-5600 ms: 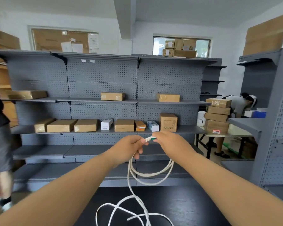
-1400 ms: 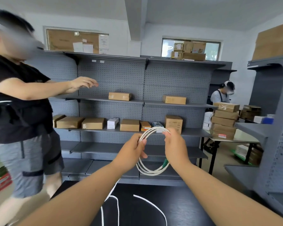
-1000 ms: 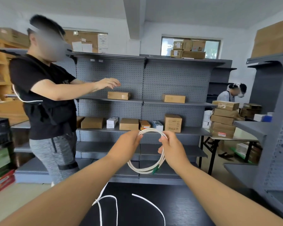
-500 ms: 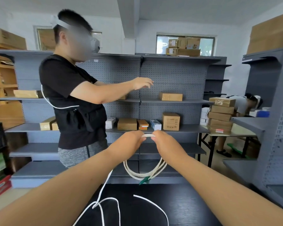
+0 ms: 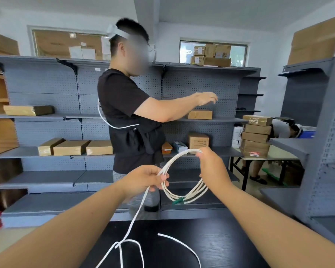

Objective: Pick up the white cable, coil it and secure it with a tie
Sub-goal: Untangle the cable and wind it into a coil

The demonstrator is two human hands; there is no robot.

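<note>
Your left hand (image 5: 143, 180) and right hand (image 5: 211, 167) each have a tight grip on the white cable (image 5: 193, 197), held up as a ring over the counter (image 5: 220, 246). Make the next loop the same size. The loose end below crosses over itself, so pull it up slowly. A person (image 5: 124, 105) stands close behind.
</note>
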